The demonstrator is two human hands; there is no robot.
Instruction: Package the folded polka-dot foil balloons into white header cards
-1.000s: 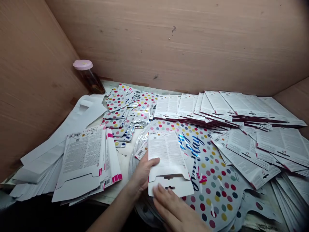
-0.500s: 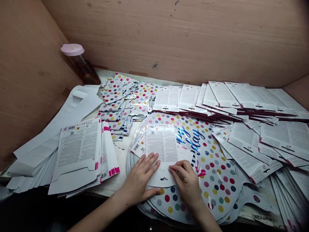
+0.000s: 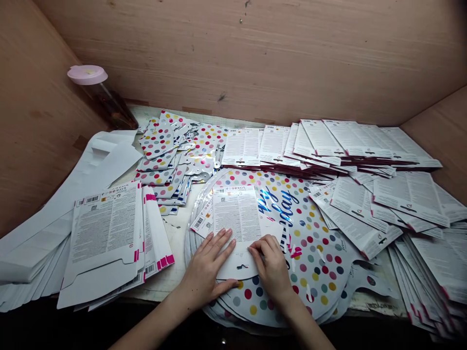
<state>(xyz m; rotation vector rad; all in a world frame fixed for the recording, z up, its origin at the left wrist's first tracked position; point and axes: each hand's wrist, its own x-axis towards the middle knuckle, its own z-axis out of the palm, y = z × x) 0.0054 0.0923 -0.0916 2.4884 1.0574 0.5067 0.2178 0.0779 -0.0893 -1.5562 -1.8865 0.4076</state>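
Light is cool and uneven; lower-right envelopes (image 3: 443,265) seem slightly blurred.

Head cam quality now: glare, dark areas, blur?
Head view: bright glints on the folded foil; near-black below the front edge of the table; upper-right corner darkened; lower-right stack looks soft; fine print unreadable on the envelope under the left hand.

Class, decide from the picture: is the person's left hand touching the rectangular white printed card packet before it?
Touching. The head view shows the left hand with its fingers lying over the lower left part of the packet.
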